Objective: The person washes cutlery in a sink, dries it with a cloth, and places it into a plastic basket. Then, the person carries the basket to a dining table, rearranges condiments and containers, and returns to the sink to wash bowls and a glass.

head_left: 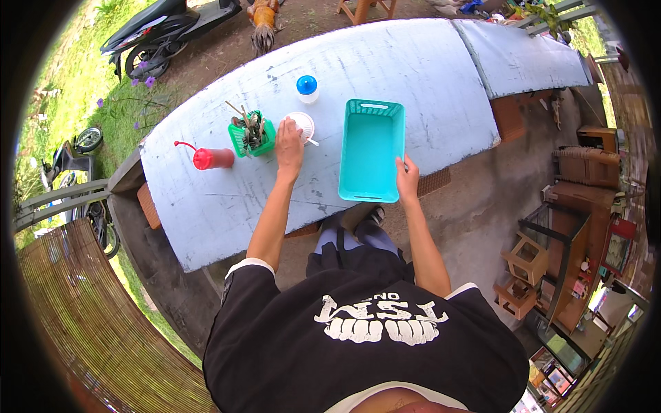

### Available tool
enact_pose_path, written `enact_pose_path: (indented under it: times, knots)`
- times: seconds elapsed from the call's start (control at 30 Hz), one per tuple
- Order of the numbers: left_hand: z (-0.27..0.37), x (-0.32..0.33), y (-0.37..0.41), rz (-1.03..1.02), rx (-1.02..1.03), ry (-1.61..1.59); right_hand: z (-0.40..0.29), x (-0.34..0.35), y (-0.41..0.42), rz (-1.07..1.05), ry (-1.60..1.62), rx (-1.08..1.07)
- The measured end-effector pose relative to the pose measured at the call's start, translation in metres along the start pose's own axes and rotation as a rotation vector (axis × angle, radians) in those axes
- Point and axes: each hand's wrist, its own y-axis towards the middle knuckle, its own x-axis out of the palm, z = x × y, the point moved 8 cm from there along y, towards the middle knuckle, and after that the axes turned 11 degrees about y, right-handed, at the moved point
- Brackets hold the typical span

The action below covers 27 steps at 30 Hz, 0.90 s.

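Observation:
My right hand (408, 178) is closed on the side rim of a turquoise plastic basket (373, 149), which has nothing inside. My left hand (289, 149) lies between a green plastic basket (238, 140) of spoons and forks (253, 131) and a white lidded container (303, 124) with a small handle sticking out. Its fingers touch the container's edge; whether they grip it cannot be told. Left of the green basket is a red squeeze bottle (214, 159) with its cap hanging to one side. Farther back stands a clear jar with a blue lid (307, 89).
The long table (222, 222) has a worn, pale covering, with a seam towards its right end (472, 59). Brown stools are partly under it. A scooter (155, 36) and a rooster (263, 23) are beyond the far edge. Wooden furniture (568, 248) stands at right.

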Motion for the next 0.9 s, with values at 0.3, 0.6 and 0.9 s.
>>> enact_pose_path:
  times: [0.3,0.6,0.9]
  knots:
    - [0.054,-0.065,-0.027,0.14,0.046,-0.193,0.004,-0.009,-0.01,-0.037,0.076,0.006]
    - [0.211,-0.034,-0.148,-0.578,-0.188,-0.978,-0.038,-0.113,-0.047,0.057,0.097,-0.115]
    - [0.176,-0.022,-0.19,-0.256,-0.354,-0.755,0.008,-0.097,-0.02,0.055,-0.262,-0.121]
